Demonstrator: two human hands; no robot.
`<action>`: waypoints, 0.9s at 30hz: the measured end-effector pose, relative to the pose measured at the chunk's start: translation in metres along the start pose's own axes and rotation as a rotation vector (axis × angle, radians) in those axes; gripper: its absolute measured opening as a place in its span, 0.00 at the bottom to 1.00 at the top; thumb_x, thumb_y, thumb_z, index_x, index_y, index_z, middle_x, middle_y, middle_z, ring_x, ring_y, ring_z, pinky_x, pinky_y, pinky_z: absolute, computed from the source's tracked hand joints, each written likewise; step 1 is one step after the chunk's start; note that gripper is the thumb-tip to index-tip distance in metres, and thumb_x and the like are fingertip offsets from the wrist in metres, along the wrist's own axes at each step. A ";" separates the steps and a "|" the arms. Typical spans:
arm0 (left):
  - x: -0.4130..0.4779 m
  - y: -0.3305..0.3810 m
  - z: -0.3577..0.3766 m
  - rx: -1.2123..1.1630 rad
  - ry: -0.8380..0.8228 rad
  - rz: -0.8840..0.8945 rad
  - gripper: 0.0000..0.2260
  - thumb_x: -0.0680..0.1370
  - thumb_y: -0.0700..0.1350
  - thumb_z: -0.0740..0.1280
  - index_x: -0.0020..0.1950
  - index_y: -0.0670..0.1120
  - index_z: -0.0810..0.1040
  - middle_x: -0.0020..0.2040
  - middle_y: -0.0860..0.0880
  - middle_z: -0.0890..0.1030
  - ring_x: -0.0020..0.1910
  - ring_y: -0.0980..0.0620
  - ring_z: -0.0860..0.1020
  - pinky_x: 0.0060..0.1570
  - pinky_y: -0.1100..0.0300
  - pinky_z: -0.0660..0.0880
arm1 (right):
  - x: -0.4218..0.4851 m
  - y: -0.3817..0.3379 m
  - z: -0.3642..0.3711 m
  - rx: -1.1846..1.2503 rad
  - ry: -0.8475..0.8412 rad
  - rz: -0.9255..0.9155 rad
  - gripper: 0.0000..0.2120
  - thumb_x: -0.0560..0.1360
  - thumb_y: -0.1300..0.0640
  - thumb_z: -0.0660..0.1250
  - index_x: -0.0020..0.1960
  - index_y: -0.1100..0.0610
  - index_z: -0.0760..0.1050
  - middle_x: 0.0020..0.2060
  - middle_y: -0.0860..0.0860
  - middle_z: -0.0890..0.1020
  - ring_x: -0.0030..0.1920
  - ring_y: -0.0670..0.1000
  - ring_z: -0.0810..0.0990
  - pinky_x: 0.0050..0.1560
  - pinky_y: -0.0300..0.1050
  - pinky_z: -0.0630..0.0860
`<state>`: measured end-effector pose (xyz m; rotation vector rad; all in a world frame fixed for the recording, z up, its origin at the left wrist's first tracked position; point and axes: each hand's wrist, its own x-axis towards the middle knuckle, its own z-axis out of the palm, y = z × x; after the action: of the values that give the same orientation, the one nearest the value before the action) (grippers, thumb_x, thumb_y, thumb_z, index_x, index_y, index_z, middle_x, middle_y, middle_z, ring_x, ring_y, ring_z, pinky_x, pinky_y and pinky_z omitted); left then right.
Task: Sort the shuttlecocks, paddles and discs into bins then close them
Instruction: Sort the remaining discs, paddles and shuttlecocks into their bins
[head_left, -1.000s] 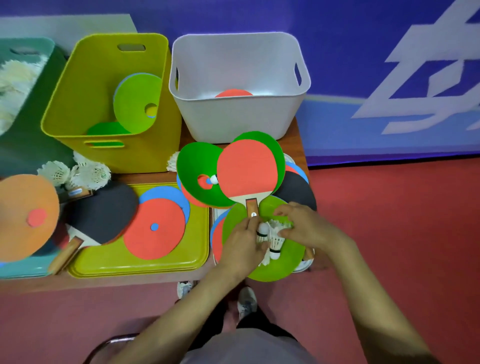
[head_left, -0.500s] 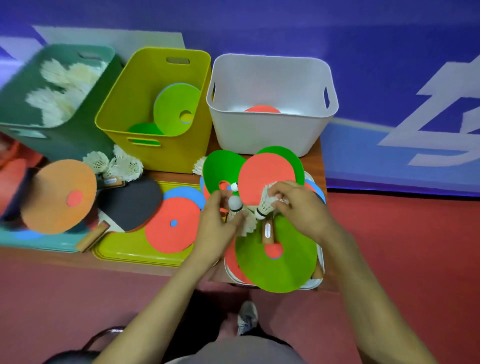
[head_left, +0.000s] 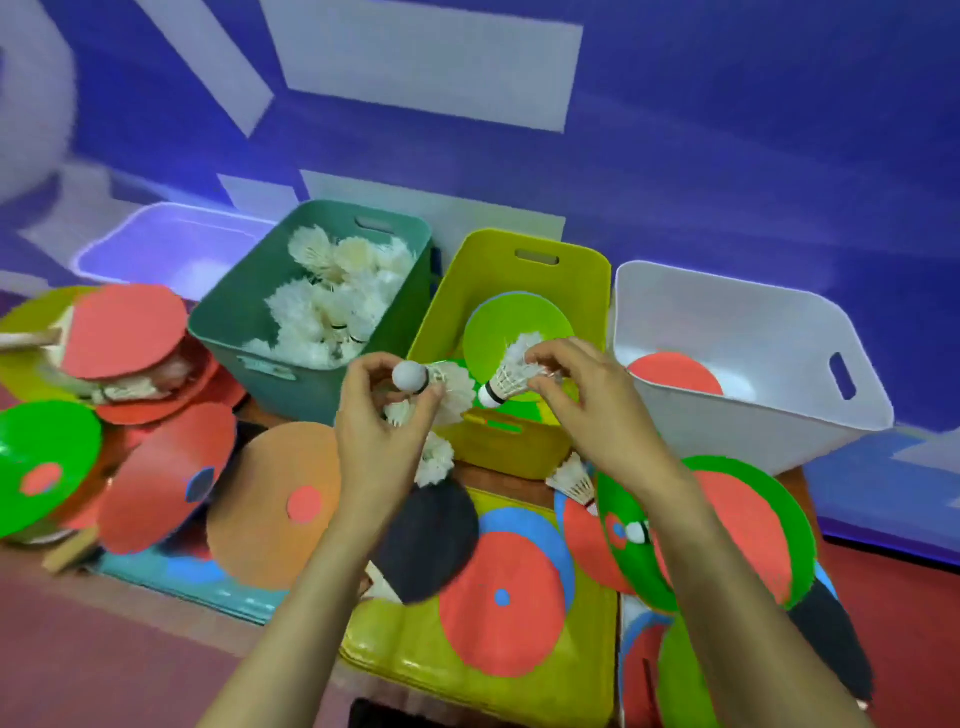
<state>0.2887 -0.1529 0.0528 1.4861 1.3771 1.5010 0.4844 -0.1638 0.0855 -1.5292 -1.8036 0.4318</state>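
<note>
Left hand (head_left: 384, 431) is pinching the left shuttlecock (head_left: 447, 387), right hand (head_left: 587, 405) pinching the right shuttlecock (head_left: 511, 382); best swinging both left, dropping low into the teal bin (head_left: 244, 358).

single head view: scene is seen from above, angled forward-down, close over the counter (head_left: 511, 470), wide-angle.
</note>
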 end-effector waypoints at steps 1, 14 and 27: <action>0.023 -0.005 -0.011 0.005 0.018 0.010 0.13 0.72 0.40 0.74 0.50 0.48 0.71 0.48 0.50 0.77 0.45 0.59 0.76 0.47 0.68 0.72 | 0.020 -0.008 0.014 0.004 0.013 -0.006 0.07 0.74 0.65 0.67 0.52 0.58 0.78 0.44 0.50 0.76 0.43 0.39 0.71 0.47 0.21 0.64; 0.266 -0.118 -0.071 0.496 -0.163 -0.016 0.14 0.75 0.38 0.64 0.61 0.43 0.70 0.57 0.45 0.67 0.47 0.48 0.73 0.48 0.59 0.68 | 0.250 -0.037 0.169 -0.190 0.007 0.145 0.10 0.76 0.63 0.62 0.56 0.57 0.75 0.53 0.54 0.78 0.55 0.56 0.75 0.53 0.48 0.69; 0.338 -0.161 -0.064 0.970 -0.695 -0.181 0.17 0.77 0.41 0.62 0.65 0.43 0.66 0.62 0.41 0.69 0.56 0.40 0.75 0.55 0.50 0.72 | 0.323 -0.015 0.240 -0.401 -0.134 0.227 0.14 0.77 0.64 0.58 0.61 0.56 0.72 0.57 0.54 0.76 0.56 0.57 0.75 0.53 0.50 0.73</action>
<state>0.1276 0.1892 0.0215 2.0597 1.7619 0.0556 0.2934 0.1866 0.0306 -2.0360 -1.9075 0.2950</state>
